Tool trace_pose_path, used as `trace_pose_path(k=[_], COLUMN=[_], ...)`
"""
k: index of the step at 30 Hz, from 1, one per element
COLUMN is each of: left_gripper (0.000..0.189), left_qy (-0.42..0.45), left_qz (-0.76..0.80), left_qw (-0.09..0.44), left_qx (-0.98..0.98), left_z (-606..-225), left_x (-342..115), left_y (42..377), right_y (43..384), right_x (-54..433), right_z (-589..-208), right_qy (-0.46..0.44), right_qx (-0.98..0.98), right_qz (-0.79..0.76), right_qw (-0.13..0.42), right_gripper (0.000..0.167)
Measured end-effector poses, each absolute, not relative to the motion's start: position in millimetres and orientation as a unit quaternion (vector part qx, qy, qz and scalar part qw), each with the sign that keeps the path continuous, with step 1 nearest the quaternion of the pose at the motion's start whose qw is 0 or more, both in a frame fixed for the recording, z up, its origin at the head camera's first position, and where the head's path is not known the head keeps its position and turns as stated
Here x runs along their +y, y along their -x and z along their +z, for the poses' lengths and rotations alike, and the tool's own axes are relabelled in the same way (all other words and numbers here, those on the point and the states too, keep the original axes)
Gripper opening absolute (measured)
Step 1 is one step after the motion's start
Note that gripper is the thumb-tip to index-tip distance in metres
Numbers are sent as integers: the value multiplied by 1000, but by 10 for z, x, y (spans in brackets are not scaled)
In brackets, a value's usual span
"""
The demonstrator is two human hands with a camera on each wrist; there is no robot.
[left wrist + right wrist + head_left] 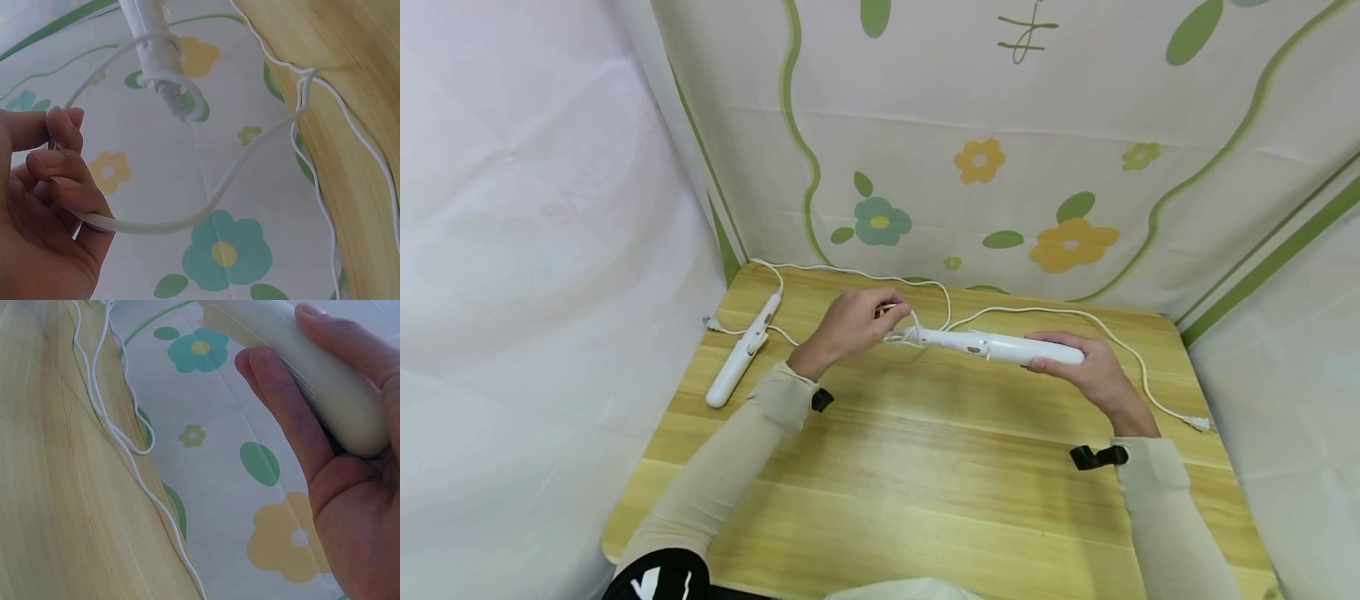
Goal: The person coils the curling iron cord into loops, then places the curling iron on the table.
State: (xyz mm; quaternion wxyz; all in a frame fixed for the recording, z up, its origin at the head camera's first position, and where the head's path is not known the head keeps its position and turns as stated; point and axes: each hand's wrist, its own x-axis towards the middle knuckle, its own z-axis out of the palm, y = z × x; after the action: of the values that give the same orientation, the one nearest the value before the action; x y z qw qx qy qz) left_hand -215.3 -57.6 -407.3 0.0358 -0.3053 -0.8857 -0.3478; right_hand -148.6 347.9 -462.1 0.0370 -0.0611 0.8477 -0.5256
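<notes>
My right hand (1096,373) grips the wide end of a white hair straightener (1015,347), held level above the table. In the right wrist view, the thumb lies on one side of its smooth body (350,406) and the fingers on the other. My left hand (853,322) is at the cord end and pinches the white power cord (231,178) between thumb and fingers. In the left wrist view the cord loops around the narrow tail (159,56) of the straightener, then runs through the curled fingers.
A second white hair straightener (737,362) lies on the left of the wooden table (895,492), with its plug (712,324) beside it. The held one's cord runs along the back edge to a plug (1197,422) at the right. A flower-printed curtain (925,175) hangs behind.
</notes>
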Motion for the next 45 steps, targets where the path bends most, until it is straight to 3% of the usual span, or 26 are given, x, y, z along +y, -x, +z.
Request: trace_pose_path(k=[14,22,25,29,36,45], left_gripper=[17,16,12,10,21,25], left_qy=[317,332,340,344,271,255], left_qz=[-400,-468,-481,-480,-549,-508], left_qw=[17,-51,-54,-47,-110,-90], left_qx=[-860,-818,-806,-805,-783,-818], left_z=[-4175,-4352,-4440,-4530,-4665,-4685], left_x=[-492,-430,-402,-340,-231,-179], left_y=[2343,2383,2382,2325,2165,2034], right_y=[1416,1410,1418,1429,1460,1481], right_x=[3505,3493,3476,3462,3439,3395], right_z=[-4597,-4602,-4604,-4614,-4624,-4629], right_qy=[128,177,189,187,154,120], right_qx=[783,713,669,635,666,685], right_qz=[-606,-677,-718,-749,-730,-718], right_qw=[56,39,23,5,-10,-14], right_gripper=[37,34,36,37,36,36])
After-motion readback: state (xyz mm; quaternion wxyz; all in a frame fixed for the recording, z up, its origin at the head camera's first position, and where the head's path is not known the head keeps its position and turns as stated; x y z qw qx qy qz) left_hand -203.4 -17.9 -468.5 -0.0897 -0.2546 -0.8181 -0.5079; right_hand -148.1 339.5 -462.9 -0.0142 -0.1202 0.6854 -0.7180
